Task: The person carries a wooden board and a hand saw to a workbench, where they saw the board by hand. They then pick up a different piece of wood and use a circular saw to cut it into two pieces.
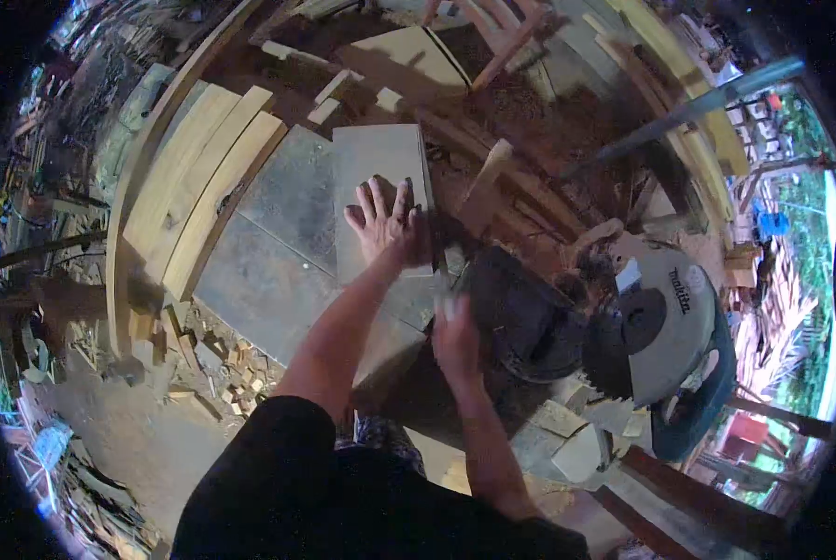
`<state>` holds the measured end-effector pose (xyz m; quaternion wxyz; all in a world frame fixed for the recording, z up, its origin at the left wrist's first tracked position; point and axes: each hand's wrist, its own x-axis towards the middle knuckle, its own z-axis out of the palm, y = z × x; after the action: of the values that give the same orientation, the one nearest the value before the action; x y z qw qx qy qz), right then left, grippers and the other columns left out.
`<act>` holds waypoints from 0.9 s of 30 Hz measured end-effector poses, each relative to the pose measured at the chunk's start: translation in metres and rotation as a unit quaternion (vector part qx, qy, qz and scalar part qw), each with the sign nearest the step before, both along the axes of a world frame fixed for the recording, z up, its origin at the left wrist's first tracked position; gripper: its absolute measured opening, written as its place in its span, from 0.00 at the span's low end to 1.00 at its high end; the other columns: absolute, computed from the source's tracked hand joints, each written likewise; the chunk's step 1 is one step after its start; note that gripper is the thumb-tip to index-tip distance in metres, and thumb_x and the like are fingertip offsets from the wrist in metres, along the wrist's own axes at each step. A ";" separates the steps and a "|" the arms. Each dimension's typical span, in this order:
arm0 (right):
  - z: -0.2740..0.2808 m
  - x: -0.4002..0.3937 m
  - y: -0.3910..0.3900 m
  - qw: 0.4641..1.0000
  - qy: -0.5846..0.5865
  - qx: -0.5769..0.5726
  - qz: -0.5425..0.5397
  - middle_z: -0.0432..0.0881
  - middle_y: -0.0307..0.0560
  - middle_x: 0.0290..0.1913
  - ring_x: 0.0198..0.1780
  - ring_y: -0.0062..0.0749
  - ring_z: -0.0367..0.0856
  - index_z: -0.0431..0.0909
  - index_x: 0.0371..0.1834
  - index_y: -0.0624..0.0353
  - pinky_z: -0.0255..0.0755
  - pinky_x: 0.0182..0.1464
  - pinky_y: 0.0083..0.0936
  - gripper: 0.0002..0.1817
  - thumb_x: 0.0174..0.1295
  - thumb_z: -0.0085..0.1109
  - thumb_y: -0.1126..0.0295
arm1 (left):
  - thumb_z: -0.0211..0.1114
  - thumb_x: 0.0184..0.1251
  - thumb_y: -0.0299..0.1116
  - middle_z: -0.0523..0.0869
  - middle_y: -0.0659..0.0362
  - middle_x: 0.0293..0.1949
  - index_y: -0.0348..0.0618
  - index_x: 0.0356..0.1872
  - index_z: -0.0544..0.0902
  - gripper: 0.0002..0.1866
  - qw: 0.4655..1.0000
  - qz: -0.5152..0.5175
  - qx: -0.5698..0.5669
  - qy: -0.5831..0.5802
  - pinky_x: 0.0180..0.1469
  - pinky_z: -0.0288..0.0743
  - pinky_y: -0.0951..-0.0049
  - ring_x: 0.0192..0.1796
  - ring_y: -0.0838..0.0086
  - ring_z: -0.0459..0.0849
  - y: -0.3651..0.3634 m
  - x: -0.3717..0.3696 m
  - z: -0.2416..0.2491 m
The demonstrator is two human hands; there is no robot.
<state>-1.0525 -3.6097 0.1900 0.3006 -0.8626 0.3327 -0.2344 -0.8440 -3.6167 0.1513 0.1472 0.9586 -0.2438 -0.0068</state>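
Note:
A flat rectangular board (pixel 376 154) lies on the grey metal-topped table. My left hand (pixel 380 224) rests on it, palm down with the fingers spread. Close to the board's near right corner is my right hand (pixel 455 341), smeared by motion. Its fingers look closed around a narrow, light-coloured thing that I cannot make out, pointing toward the board's edge. To the right of this hand stands a Makita mitre saw (pixel 656 317) with its toothed blade exposed.
Long planks (pixel 198 177) lie along the table's left side. Wood offcuts (pixel 240 378) litter the floor below. A metal bar (pixel 688 112) slants across the upper right. Another panel (pixel 404 61) and wooden frame pieces (pixel 511 37) are at the back.

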 end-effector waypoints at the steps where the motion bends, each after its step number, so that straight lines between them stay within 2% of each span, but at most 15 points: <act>1: -0.010 0.043 -0.026 0.999 0.014 0.036 0.010 0.76 0.67 0.36 0.39 0.65 0.75 0.68 0.47 0.67 0.69 0.41 0.47 0.16 0.60 0.55 0.69 | 0.46 0.68 0.52 0.51 0.51 0.72 0.71 0.69 0.57 0.27 1.000 -0.004 -0.007 -0.014 0.68 0.35 0.40 0.74 0.53 0.43 -0.001 0.002 0.001; 2: -0.015 0.065 -0.039 0.997 0.028 0.073 0.020 0.76 0.68 0.38 0.40 0.65 0.75 0.68 0.47 0.67 0.69 0.42 0.47 0.16 0.59 0.56 0.70 | 0.46 0.68 0.52 0.51 0.51 0.71 0.71 0.68 0.57 0.27 0.999 -0.009 -0.014 -0.028 0.68 0.36 0.39 0.74 0.53 0.43 -0.001 0.002 0.001; 5: -0.005 0.060 -0.035 0.993 0.057 0.098 -0.011 0.76 0.69 0.38 0.41 0.64 0.75 0.68 0.47 0.67 0.70 0.41 0.45 0.17 0.59 0.57 0.68 | 0.47 0.67 0.51 0.51 0.51 0.71 0.70 0.68 0.57 0.28 1.000 -0.003 -0.023 -0.005 0.67 0.37 0.39 0.74 0.54 0.43 -0.002 0.003 0.006; 8: 0.017 0.008 -0.004 0.996 0.087 0.025 -0.020 0.76 0.68 0.37 0.39 0.65 0.76 0.67 0.47 0.67 0.71 0.39 0.45 0.17 0.62 0.54 0.65 | 0.48 0.67 0.50 0.51 0.50 0.71 0.69 0.69 0.57 0.28 1.000 -0.008 -0.023 -0.006 0.67 0.38 0.38 0.74 0.52 0.43 -0.003 0.004 0.003; 10: 0.025 -0.001 0.002 0.973 0.171 0.145 -0.051 0.76 0.68 0.36 0.38 0.67 0.76 0.67 0.46 0.66 0.71 0.38 0.45 0.17 0.64 0.53 0.63 | 0.48 0.67 0.50 0.51 0.50 0.71 0.69 0.68 0.57 0.28 1.000 -0.007 -0.022 0.007 0.66 0.38 0.38 0.73 0.52 0.44 -0.005 0.006 0.009; 11: 0.018 0.012 -0.006 0.972 0.174 0.148 -0.048 0.76 0.68 0.36 0.38 0.67 0.76 0.67 0.46 0.66 0.71 0.38 0.45 0.17 0.64 0.53 0.63 | 0.48 0.67 0.49 0.50 0.49 0.71 0.68 0.68 0.57 0.28 1.000 -0.014 -0.013 0.013 0.66 0.38 0.37 0.73 0.51 0.44 -0.003 0.006 0.011; 13: -0.004 0.056 -0.032 0.985 0.129 0.117 -0.012 0.76 0.68 0.36 0.37 0.68 0.76 0.65 0.47 0.66 0.71 0.37 0.47 0.18 0.63 0.53 0.62 | 0.48 0.67 0.49 0.51 0.49 0.71 0.68 0.68 0.57 0.27 1.000 -0.016 -0.019 0.003 0.66 0.38 0.37 0.73 0.50 0.45 -0.002 0.006 0.007; 16: -0.009 0.085 -0.045 0.990 0.096 0.097 -0.018 0.76 0.67 0.35 0.37 0.67 0.76 0.64 0.47 0.66 0.70 0.37 0.48 0.18 0.63 0.53 0.63 | 0.47 0.67 0.49 0.51 0.49 0.71 0.67 0.68 0.58 0.27 0.999 -0.014 -0.028 -0.025 0.66 0.38 0.37 0.73 0.50 0.46 -0.004 0.006 0.007; 19: 0.012 0.037 -0.014 0.992 0.092 0.091 -0.003 0.76 0.67 0.34 0.39 0.66 0.76 0.62 0.47 0.65 0.69 0.37 0.50 0.18 0.63 0.54 0.63 | 0.48 0.67 0.50 0.52 0.49 0.71 0.67 0.68 0.58 0.27 0.999 -0.036 -0.033 -0.016 0.66 0.39 0.37 0.73 0.50 0.46 0.000 0.011 0.007; 21: -0.001 -0.007 0.008 0.992 0.105 0.063 -0.031 0.76 0.68 0.35 0.41 0.65 0.76 0.63 0.47 0.66 0.69 0.39 0.49 0.19 0.63 0.54 0.63 | 0.49 0.67 0.50 0.52 0.49 0.71 0.67 0.68 0.59 0.27 0.999 -0.028 -0.031 -0.013 0.65 0.41 0.37 0.72 0.50 0.47 -0.003 0.010 0.006; 22: 0.004 0.001 0.004 0.992 0.107 0.062 -0.025 0.76 0.68 0.35 0.41 0.65 0.76 0.63 0.47 0.66 0.69 0.39 0.49 0.19 0.63 0.54 0.63 | 0.49 0.67 0.50 0.52 0.49 0.71 0.67 0.68 0.59 0.27 0.999 -0.022 -0.031 -0.012 0.65 0.41 0.37 0.72 0.50 0.47 -0.003 0.010 0.009; 24: 0.016 0.032 -0.008 0.975 0.152 0.157 -0.048 0.76 0.69 0.34 0.42 0.65 0.76 0.64 0.48 0.69 0.69 0.40 0.49 0.20 0.62 0.54 0.63 | 0.49 0.67 0.50 0.52 0.49 0.71 0.66 0.68 0.59 0.28 0.999 -0.039 -0.014 0.012 0.65 0.42 0.37 0.72 0.50 0.48 -0.002 0.010 0.021; 26: -0.021 0.076 -0.036 0.993 0.087 0.063 -0.040 0.75 0.69 0.34 0.42 0.65 0.76 0.64 0.46 0.68 0.70 0.40 0.49 0.19 0.62 0.54 0.63 | 0.47 0.67 0.51 0.51 0.49 0.71 0.66 0.68 0.60 0.28 0.999 -0.043 -0.007 0.004 0.65 0.42 0.36 0.72 0.50 0.48 0.000 0.011 0.016; 27: -0.019 0.081 -0.035 0.993 0.085 0.068 -0.042 0.75 0.69 0.34 0.42 0.65 0.76 0.64 0.46 0.68 0.70 0.40 0.49 0.19 0.62 0.54 0.63 | 0.47 0.67 0.52 0.52 0.49 0.71 0.65 0.68 0.60 0.27 0.999 -0.036 -0.014 -0.016 0.65 0.42 0.36 0.72 0.50 0.48 0.000 0.011 0.009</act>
<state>-0.9715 -3.6448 0.1713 0.3189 -0.8424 0.4078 -0.1497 -0.8330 -3.6168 0.1601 0.1567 0.9469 -0.2806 0.0064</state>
